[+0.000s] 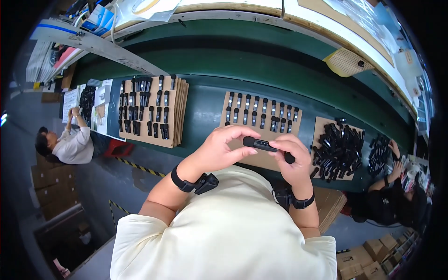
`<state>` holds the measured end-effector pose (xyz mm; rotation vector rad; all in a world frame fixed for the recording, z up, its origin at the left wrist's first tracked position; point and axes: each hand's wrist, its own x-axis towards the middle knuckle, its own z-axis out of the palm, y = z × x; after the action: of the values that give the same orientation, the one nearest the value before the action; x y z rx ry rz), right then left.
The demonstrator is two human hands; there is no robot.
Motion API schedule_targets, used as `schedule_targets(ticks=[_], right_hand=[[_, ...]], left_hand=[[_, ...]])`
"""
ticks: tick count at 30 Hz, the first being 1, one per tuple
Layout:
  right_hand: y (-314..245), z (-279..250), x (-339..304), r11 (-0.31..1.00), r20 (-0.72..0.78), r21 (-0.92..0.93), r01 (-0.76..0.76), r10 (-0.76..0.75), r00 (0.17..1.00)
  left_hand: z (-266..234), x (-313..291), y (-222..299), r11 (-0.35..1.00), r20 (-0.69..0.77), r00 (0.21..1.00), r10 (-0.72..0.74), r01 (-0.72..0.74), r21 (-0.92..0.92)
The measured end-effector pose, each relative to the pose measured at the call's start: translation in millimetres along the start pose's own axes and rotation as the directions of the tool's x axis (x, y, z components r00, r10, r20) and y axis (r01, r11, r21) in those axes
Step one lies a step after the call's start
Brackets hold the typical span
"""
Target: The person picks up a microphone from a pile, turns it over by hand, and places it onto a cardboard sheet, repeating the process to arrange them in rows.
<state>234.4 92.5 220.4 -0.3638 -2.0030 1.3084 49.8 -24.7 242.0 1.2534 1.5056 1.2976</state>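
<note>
Above the cardboard sheet in front of me, both hands hold a small black clip-on microphone point(262, 145) with a rounded foam end, lying nearly level. My left hand point(223, 148) pinches the foam end between thumb and fingers. At its other end, the fingertips of my right hand point(297, 161) grip the body. A second black foam end point(289, 157) pokes out from under the right fingers; the rest of that piece is hidden. Just beyond my hands, similar microphones point(256, 101) stand out in rows on the cardboard sheet point(298, 122).
At left, a stack of cardboard sheets point(179, 112) bears more microphones in rows. A heap of black microphones point(338, 151) covers cardboard at right. The green bench point(205, 105) runs beneath a raised shelf point(224, 9). One person point(72, 144) sits at left; another point(387, 203) works at right.
</note>
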Motion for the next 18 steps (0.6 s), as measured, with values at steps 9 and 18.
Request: schedule_targets(ticks=[9,18], right_hand=[[-37.0,39.2,-11.6,0.998,-0.081,-0.043,-0.051,0.047,0.996],[-65.2,66.1,-10.6,0.989,-0.115,-0.047,-0.138,0.132,0.985]], left_hand=[[-28.4,-23.2,8.5,0.951,0.054,0.959,0.279,-0.284,0.120],[-53.0,-29.5,1.5,0.892,0.116,0.901,0.418,-0.432,0.137]])
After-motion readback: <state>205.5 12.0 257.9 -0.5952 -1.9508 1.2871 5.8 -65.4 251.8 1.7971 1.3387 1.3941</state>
